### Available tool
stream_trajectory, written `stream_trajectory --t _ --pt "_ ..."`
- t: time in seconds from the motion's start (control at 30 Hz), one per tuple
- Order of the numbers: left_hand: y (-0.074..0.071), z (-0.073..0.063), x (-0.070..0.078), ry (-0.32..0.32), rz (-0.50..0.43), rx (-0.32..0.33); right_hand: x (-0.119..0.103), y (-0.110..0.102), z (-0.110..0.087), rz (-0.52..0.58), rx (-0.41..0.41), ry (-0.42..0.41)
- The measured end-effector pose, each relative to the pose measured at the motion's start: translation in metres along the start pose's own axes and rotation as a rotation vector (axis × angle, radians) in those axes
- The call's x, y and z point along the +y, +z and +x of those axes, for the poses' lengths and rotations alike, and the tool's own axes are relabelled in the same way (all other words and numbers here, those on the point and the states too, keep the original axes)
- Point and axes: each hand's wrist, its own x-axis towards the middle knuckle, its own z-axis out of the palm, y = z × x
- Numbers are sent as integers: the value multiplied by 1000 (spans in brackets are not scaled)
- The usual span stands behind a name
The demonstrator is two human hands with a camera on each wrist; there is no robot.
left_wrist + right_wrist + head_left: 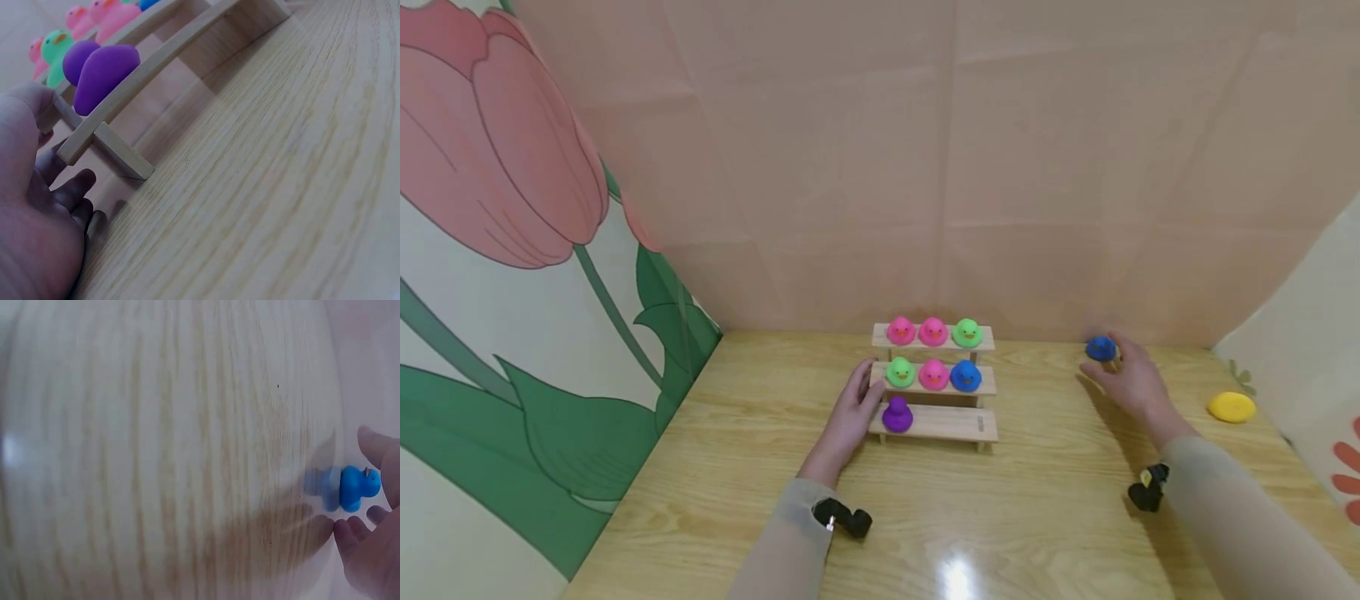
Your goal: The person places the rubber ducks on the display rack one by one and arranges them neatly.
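Observation:
A wooden three-step stand (951, 423) carries small rubber ducks in rows. My left hand (853, 408) grips its left end, with fingers curled around the side below the steps in the left wrist view. A purple duck (897, 415) sits on the lowest step, close to that hand. Green (900, 372), pink (933, 374) and blue (966, 376) ducks line the middle step. Toward the back right, my right hand (1129, 380) reaches around a loose blue duck (353, 487) on the table. Its thumb and fingers are spread on either side of the duck.
On the top step stand two pink ducks (901, 331) and a green duck (967, 333). A yellow oval object (1231, 407) lies at the table's right side. A pinkish cloth backdrop (940, 167) rises behind the table, with a tulip-patterned panel (505, 167) on the left.

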Motion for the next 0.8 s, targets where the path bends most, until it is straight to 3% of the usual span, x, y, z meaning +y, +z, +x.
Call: stream_trajectory --t 0.27,0.57,0.8 --pt "1 0 1 -19 18 6 4 6 6 -42 34 -151" --pt "1 0 0 -9 18 8 6 9 7 -47 0 -139" --pt "0 1 -1 -12 4 -2 7 11 9 45 15 -103"
